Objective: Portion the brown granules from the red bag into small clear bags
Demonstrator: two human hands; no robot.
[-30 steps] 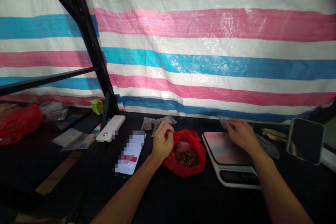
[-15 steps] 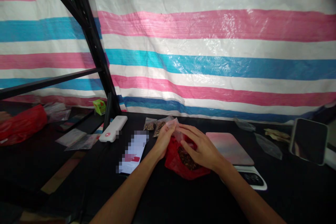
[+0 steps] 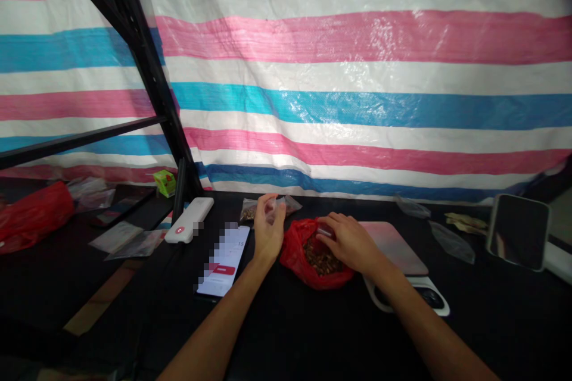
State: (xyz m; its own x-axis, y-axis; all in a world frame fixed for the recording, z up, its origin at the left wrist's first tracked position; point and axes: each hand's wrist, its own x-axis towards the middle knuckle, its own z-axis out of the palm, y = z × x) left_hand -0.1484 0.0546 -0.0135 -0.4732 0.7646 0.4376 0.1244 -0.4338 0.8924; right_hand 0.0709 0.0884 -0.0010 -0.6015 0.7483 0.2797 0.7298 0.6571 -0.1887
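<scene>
My left hand [image 3: 269, 235] is raised left of the red plastic bag, its fingers curled around a small clear plastic bag [image 3: 270, 209]. My right hand [image 3: 351, 241] reaches over the open mouth of the red plastic bag [image 3: 295, 250], thumb and fingers closed around a small pale piece [image 3: 325, 231] whose kind I cannot make out. Loose brown dried bits [image 3: 322, 259] fill the red bag. Behind my left hand lie filled clear bags [image 3: 248, 209], partly hidden by it.
A kitchen scale [image 3: 393, 244] stands right of the red bag, and a lit phone [image 3: 226, 265] lies at left. Beyond are a white power bank [image 3: 190, 220], flat clear bags [image 3: 451, 241], a dark-screened device [image 3: 518, 232], a green box [image 3: 165, 183] and another red bag [image 3: 36, 214].
My hands have come apart. The left moved slightly left and up with the clear bag; the right moved right and down to the red bag's opening, uncovering more brown bits.
</scene>
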